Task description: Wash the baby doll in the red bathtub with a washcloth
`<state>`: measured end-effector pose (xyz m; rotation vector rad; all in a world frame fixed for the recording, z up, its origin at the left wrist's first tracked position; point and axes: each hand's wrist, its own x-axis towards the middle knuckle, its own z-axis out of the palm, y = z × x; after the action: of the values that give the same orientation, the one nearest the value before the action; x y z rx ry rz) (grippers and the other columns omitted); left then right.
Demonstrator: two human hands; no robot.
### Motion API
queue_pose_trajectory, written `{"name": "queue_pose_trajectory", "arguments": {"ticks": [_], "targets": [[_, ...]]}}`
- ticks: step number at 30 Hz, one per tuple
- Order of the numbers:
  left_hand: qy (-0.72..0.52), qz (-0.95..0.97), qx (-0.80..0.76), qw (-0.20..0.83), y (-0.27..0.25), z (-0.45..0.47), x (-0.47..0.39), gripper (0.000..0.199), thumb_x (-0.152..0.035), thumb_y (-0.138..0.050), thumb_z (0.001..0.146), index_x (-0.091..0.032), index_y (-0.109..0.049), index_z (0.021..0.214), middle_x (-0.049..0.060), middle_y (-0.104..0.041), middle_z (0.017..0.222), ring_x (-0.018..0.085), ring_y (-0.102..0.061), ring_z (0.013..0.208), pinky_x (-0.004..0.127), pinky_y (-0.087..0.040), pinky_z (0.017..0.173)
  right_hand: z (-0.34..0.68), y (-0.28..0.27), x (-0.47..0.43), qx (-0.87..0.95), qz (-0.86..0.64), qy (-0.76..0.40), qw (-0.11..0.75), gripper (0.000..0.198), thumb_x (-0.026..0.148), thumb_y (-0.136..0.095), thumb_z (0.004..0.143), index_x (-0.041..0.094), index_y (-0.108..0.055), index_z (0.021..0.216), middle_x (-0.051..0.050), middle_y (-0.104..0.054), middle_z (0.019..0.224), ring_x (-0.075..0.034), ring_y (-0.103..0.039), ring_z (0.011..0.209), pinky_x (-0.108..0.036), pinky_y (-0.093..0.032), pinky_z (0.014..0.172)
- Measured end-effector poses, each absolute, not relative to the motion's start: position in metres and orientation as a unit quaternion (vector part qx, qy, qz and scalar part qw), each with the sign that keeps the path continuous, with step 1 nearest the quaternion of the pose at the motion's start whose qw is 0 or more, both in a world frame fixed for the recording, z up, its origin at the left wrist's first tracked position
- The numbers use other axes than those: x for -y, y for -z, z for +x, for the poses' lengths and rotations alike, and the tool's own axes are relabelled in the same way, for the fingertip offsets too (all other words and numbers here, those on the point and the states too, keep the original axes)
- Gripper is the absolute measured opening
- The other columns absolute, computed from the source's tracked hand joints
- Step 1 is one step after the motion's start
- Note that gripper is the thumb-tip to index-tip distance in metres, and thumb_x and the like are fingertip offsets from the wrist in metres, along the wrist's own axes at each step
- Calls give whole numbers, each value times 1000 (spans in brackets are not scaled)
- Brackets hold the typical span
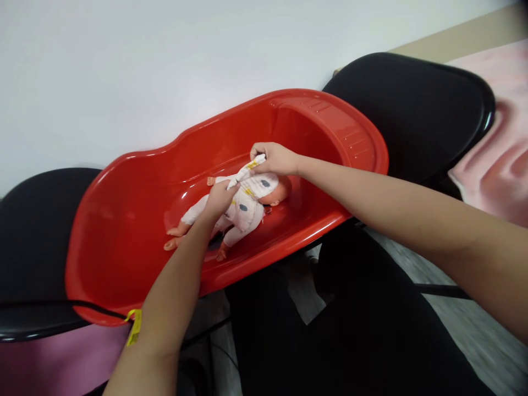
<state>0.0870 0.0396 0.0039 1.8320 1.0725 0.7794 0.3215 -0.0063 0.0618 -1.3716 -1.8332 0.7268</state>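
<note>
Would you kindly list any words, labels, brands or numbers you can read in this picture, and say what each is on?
No text can be read.
Yellow tag on the black cable at the red tub's rim: any print is too small and blurred to read.
Doll's outfit, gripped by the left hand and right hand: grey and yellow pattern only, no letters visible.

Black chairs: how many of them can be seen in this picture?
2. One black chair is at the left under the red tub; the other black chair is at the upper right behind it. More may be hidden.
</note>
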Motion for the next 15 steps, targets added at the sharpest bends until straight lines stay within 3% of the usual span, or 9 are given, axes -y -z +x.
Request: {"name": "queue_pose_trajectory", "arguments": {"ticks": [6,11,15], "targets": [[-380,580,-471,545,-4,88,-42,18,-36,-62,84,-18,-66,85,7,-72,85,24,-67,77,36,-54,70,321,-52,5,758,-518,-269,292,27,32,-75,72,18,-64,93,-2,-65,92,-17,-55,84,-28,-41,77],[-389,495,-427,649,-5,91,-39,23,-38,-54,90,-18,-65,95,11,-72,91,25,-72,81,43,-60,79,320,-51,6,802,-479,-160,320,11,27,-63,81,18,-63,87,-5,-64,100,-20,-55,91,-30,-41,83],[-407,477,-386,676,-17,87,-42,19,-32,-54,89,-19,-66,97,10,-72,96,23,-72,84,40,-61,83,316,-55,11,811,-460,-133,337,16,22,-56,84,20,-66,96,-6,-66,106,-23,-57,100,-32,-42,88]]}}
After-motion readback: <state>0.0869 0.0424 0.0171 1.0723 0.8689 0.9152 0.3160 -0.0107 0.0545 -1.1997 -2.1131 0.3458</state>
